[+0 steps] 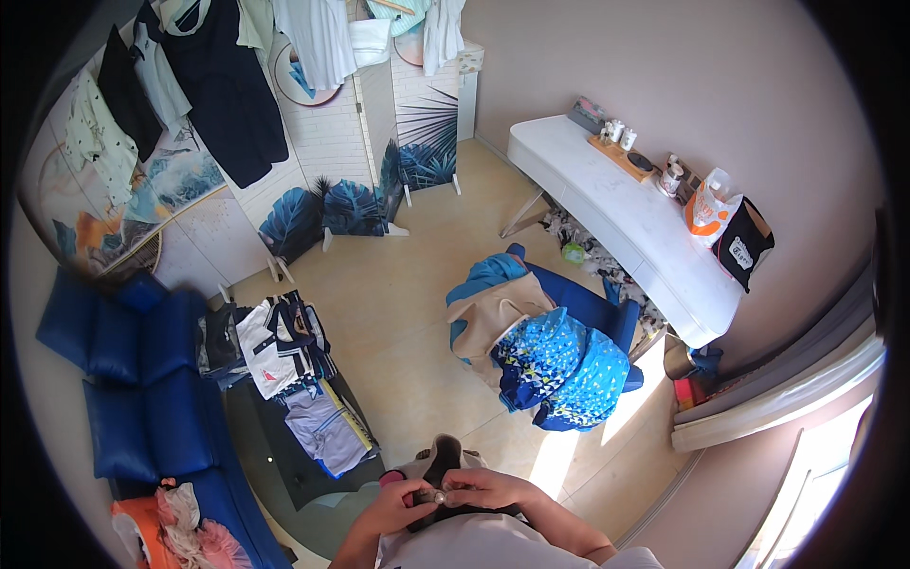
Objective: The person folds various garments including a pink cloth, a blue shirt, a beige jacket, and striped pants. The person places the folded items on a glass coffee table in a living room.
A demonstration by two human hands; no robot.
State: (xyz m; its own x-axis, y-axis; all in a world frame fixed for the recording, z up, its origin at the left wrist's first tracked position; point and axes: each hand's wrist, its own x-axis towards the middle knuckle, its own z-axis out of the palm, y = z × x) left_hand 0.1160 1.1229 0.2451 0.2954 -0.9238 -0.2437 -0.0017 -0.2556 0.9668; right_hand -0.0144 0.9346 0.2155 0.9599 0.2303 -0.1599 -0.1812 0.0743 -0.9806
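- My left grip (396, 506) and my right grip (487, 489) both pinch a small pale round piece (439, 497), at six o'clock of the view.
- Dark cloth (444, 457) shows just beside my fingers.
- At ten o'clock, folded clothes (270, 346) rest on a low glass surface (258, 446).
- At one o'clock, blue garments (561, 360) partly cover a blue chair (572, 292).

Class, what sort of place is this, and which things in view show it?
Probably a room in a home: a blue sofa, a white desk by the wall, and clothes hung on a folding screen.
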